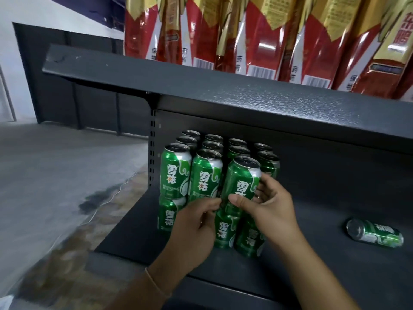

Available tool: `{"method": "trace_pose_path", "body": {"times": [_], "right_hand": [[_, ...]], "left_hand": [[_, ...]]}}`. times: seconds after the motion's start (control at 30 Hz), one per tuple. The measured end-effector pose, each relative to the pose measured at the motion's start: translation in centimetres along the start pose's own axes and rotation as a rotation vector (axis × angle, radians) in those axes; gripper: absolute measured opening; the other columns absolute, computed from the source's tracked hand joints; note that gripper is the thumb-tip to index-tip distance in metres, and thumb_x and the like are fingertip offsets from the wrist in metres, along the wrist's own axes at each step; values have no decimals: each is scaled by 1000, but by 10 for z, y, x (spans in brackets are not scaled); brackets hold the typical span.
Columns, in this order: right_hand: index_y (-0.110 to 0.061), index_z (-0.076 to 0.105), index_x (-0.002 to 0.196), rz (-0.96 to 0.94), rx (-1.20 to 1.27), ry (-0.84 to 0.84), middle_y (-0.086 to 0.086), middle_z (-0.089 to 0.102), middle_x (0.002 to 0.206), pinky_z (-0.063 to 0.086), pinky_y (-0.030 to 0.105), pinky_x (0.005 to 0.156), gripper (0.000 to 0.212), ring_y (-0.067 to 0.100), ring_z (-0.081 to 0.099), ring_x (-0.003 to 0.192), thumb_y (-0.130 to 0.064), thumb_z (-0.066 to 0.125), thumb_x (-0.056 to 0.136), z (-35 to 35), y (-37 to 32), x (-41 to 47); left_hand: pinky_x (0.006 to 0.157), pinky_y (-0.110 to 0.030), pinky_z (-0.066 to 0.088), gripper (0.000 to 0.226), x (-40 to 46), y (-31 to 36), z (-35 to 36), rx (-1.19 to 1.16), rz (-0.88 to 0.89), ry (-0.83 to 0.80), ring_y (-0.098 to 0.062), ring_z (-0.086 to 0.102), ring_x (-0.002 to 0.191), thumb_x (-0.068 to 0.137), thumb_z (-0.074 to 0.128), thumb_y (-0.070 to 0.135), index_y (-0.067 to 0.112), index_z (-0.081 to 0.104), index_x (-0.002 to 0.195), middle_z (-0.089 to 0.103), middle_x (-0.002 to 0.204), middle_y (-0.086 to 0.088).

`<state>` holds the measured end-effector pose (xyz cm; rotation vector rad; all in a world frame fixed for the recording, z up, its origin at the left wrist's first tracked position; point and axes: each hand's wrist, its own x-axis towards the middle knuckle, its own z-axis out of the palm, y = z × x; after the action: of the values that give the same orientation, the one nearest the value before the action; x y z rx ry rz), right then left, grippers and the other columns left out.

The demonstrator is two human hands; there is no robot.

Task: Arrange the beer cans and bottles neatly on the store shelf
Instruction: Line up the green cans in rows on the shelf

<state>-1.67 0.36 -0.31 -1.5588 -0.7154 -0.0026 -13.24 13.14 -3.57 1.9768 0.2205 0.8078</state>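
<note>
Green beer cans stand stacked in two layers at the left end of a dark grey shelf. A tilted green can leans on the front of the top layer, over the third column. My right hand grips its lower part with thumb in front and fingers on the right side. My left hand touches the base of that same can with its fingertips, in front of the lower-layer cans. One more green can lies on its side at the right of the shelf.
An upper dark shelf board overhangs the cans, carrying red and gold packages. The shelf upright with slots stands just left of the stack. A concrete floor with a wet stain lies to the left.
</note>
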Motion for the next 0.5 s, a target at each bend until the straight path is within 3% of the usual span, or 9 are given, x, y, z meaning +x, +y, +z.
{"method": "trace_pose_path", "body": {"times": [0.13,0.27,0.5], "right_hand": [[-27,64,120,6,-49,50,-8,71,111,52,26,89,66,10,64,107,-20,93,62,13,5,4],[-28,62,124,14,-93,73,-9,69,117,52,36,99,67,11,63,111,-25,92,64,18,9,7],[-27,58,130,31,-103,107,-7,67,123,53,43,99,84,15,63,115,-48,91,55,24,13,8]], "left_hand": [[90,-1,37,38,-4,-9,-4,55,28,-41,5,54,114,96,45,5,22,59,127,60,121,15],[94,3,28,39,-8,-18,-1,108,35,-95,7,45,121,96,46,8,23,56,131,54,130,15],[92,7,21,41,-10,-29,4,174,63,-133,7,40,121,95,46,11,22,53,134,49,138,10]]}}
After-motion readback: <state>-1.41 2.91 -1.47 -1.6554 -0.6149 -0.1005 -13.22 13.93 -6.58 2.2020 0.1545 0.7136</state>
